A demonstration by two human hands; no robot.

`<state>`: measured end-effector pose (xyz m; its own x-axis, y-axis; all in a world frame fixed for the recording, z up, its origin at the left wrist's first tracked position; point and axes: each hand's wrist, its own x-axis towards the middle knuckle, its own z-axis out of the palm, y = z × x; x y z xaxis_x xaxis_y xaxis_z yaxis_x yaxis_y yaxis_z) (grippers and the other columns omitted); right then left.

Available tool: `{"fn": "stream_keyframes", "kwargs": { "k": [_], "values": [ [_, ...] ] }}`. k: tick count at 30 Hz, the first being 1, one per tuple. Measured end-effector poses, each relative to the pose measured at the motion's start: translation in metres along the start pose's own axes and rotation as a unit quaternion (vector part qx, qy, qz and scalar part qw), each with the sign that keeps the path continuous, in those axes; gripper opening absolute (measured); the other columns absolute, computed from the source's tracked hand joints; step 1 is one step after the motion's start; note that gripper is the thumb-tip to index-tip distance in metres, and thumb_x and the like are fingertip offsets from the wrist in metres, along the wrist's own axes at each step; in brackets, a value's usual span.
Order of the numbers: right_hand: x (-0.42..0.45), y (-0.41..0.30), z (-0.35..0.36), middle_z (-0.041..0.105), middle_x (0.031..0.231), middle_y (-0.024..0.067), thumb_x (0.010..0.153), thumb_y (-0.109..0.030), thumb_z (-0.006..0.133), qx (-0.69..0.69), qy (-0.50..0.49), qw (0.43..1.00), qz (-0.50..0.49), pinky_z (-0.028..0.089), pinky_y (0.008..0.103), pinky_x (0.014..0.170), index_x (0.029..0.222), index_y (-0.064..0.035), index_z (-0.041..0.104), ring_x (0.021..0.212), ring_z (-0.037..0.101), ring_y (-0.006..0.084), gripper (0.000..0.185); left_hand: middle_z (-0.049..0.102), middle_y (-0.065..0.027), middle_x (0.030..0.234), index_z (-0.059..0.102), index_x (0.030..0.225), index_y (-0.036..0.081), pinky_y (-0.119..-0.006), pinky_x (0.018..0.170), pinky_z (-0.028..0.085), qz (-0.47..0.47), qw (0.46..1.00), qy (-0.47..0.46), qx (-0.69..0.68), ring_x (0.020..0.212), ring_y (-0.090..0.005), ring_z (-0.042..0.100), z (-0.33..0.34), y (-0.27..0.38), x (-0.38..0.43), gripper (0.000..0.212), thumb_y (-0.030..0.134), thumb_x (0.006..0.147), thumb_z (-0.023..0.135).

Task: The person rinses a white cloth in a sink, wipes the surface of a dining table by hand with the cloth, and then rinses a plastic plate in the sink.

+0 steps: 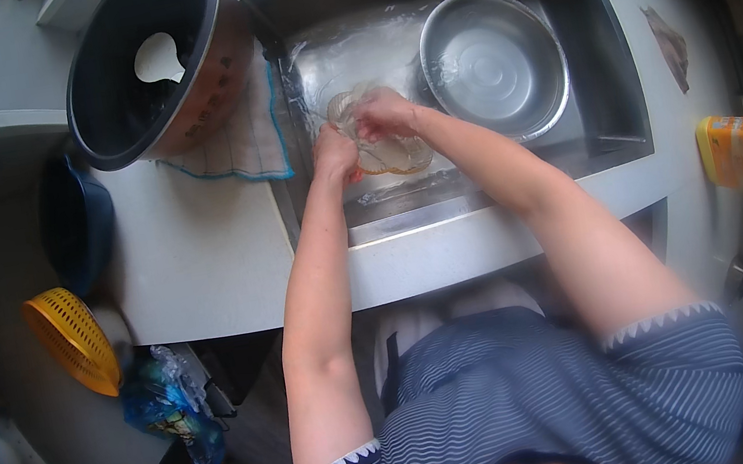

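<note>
A clear, scalloped-rim bowl is held low in the stainless-steel sink, on its near left side. My left hand grips the bowl's left rim. Over the bowl's inside, my right hand has its fingers curled and is blurred; whether something is pinched in it cannot be made out. To the right of both hands, a round metal basin with shiny water or wet metal inside rests in the sink. The sink floor around the bowl looks wet.
Left of the sink, a large dark-lined pot holding a white scoop stands on a blue-edged cloth. A yellow strainer basket and blue plastic bag lie further left. A yellow pump bottle is at right.
</note>
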<state>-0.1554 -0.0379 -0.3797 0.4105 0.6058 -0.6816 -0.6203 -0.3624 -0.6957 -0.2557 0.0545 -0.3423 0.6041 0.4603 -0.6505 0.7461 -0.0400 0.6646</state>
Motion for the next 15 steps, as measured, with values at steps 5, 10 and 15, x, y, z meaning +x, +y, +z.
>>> {"fn": "stream_keyframes", "kwargs": {
  "k": [5,10,15],
  "values": [
    [-0.004,-0.017,-0.01,0.055,0.059,0.0082,0.074,-0.008,0.056,-0.047,-0.146,0.984,0.09,0.047,0.0283,0.044,0.074,0.0026,0.058,0.052,0.057,0.0169,0.011,0.059,-0.0193,0.097,0.046,0.114,0.008,-0.042,0.068,0.048,-0.001,1.0,0.014,0.025,0.085,-0.0352,0.059,-0.016,0.005,0.006,0.038,0.012,0.076,0.051],
    [0.006,-0.027,-0.006,0.058,0.063,0.0088,0.072,-0.007,0.054,-0.18,-0.048,0.979,0.077,0.047,0.0267,0.046,0.071,-0.0018,0.058,0.053,0.058,0.0169,0.006,0.059,-0.0195,0.098,0.046,0.11,0.006,-0.043,0.077,0.046,0.062,0.987,0.09,0.117,0.088,-0.0371,0.058,-0.015,-0.004,0.014,0.035,0.013,0.076,0.053],
    [-0.012,-0.044,0.008,0.062,0.073,0.0082,0.075,-0.014,0.056,-0.043,-0.168,0.981,0.091,0.051,0.0303,0.05,0.075,-0.0041,0.06,0.065,0.063,0.0186,0.011,0.06,-0.0178,0.094,0.043,0.115,0.01,-0.043,0.079,0.043,0.05,0.993,0.057,0.093,0.09,-0.0379,0.057,-0.018,0.013,0.005,0.041,0.01,0.075,0.051]
  ]
}}
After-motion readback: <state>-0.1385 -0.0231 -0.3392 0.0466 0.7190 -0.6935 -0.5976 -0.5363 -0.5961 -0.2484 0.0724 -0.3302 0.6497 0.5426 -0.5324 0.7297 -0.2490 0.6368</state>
